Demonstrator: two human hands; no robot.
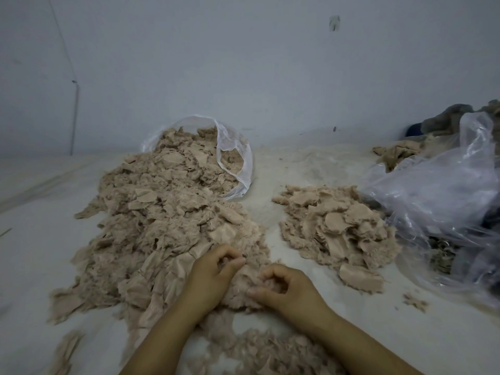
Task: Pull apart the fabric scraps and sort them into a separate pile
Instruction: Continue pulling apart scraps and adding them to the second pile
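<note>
A big heap of beige fabric scraps (pixel 167 220) spills from a clear plastic bag (pixel 235 155) across the white surface towards me. A smaller separate pile of scraps (pixel 338 228) lies to the right. My left hand (pixel 213 274) pinches a clump of scraps at the heap's near edge, fingers curled. My right hand (pixel 286 288) sits just right of it and grips the same fluffy clump (pixel 243 290), thumb and fingers curled into it.
A large crumpled clear plastic bag (pixel 438 201) lies at the right, with darker cloth (pixel 449 117) behind it. Loose scraps (pixel 257 350) lie between my forearms, and a small bit (pixel 415 301) sits near the right. A pale wall stands close behind.
</note>
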